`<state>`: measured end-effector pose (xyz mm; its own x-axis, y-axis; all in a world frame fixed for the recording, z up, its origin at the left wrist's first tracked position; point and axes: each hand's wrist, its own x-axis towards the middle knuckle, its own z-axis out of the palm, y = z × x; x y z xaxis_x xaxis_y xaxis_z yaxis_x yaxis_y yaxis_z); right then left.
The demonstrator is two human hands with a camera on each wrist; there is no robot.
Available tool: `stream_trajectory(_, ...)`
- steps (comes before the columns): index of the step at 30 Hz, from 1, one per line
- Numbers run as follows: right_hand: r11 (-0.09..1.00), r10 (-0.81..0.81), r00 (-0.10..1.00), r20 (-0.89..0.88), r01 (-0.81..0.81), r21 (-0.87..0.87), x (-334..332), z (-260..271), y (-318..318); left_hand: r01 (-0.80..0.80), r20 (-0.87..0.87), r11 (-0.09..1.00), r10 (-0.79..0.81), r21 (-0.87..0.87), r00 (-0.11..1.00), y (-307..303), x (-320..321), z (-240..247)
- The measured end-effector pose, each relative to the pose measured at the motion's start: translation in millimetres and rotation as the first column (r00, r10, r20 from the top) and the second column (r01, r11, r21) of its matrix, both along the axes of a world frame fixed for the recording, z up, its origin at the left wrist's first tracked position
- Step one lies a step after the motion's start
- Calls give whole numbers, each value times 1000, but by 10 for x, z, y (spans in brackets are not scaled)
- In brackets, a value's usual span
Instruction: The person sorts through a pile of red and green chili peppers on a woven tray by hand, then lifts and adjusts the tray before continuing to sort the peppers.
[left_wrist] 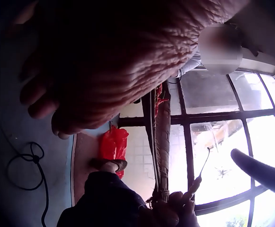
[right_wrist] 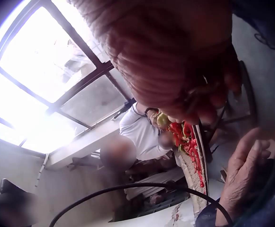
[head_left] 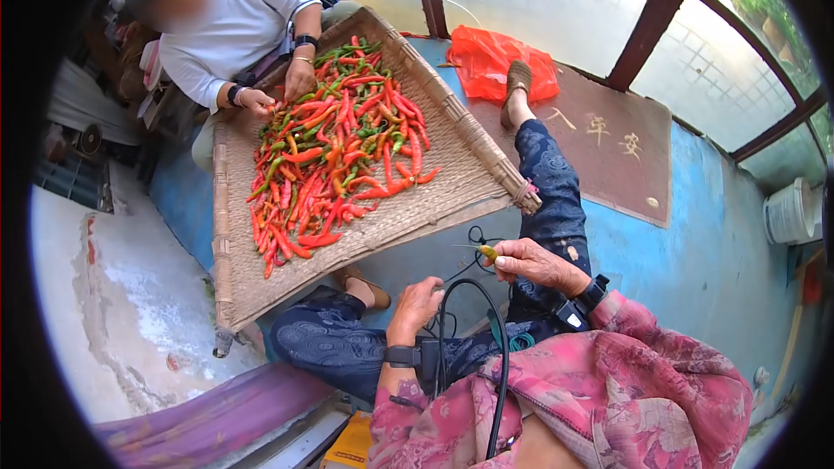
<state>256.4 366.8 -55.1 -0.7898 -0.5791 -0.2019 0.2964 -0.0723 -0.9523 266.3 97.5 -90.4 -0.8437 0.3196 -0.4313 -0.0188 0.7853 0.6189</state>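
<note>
My right hand (head_left: 540, 266) pinches the yellow-green body of a thin needle-like tool (head_left: 488, 253) above my knee. The needle points left, and in the left wrist view its tip (left_wrist: 208, 150) looks hooked. My left hand (head_left: 417, 306) is over my lap with relaxed fingers and nothing in it. In front of me a woven tray (head_left: 460, 187) carries a heap of red and green chili peppers (head_left: 339, 143). At its far left side, another person's hands (head_left: 300, 78) work over the peppers.
A black cable (head_left: 499, 317) loops up between my arms. Beyond the tray a red plastic bag (head_left: 504, 65) lies by a brown doormat (head_left: 599, 152) and my foot. A white bucket (head_left: 789, 213) stands at the right wall. Framed windows (head_left: 556, 0) line the far side.
</note>
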Motion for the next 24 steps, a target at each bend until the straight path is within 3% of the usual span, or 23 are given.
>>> stream_trajectory(4,1000,6,997,71,-8,19,44,-60,90,71,-74,995,-66,69,995,69,-21,-116)
stream_trajectory(6,993,-108,991,81,103,62,66,-55,85,-324,124,888,299,325,946,39,-95,-146)
stream_trajectory(8,974,-146,987,66,132,186,37,79,113,-547,235,695,498,467,834,-10,-144,18)
stream_trajectory(12,966,-254,963,88,249,68,-33,25,107,-666,314,475,623,575,716,-128,-149,150)
stream_trajectory(14,959,-280,948,153,281,13,-59,-34,47,-672,318,454,634,585,705,-139,-91,149)
stream_trajectory(16,947,-304,928,215,320,-41,-60,-41,-20,-619,292,549,568,562,769,-120,-45,218)
stream_trajectory(18,874,-461,865,200,481,-67,-63,-27,-75,-598,272,565,558,569,784,-131,6,294)
stream_trajectory(20,866,-477,858,191,496,-64,-52,-67,-86,-454,159,689,449,565,879,-189,58,364)
stream_trajectory(22,812,-541,800,261,578,-87,-61,-44,-100,-445,125,686,464,576,877,-252,95,502)
stream_trajectory(24,816,-504,817,279,556,-154,-67,-47,-88,-394,-91,791,487,468,869,-327,96,622)
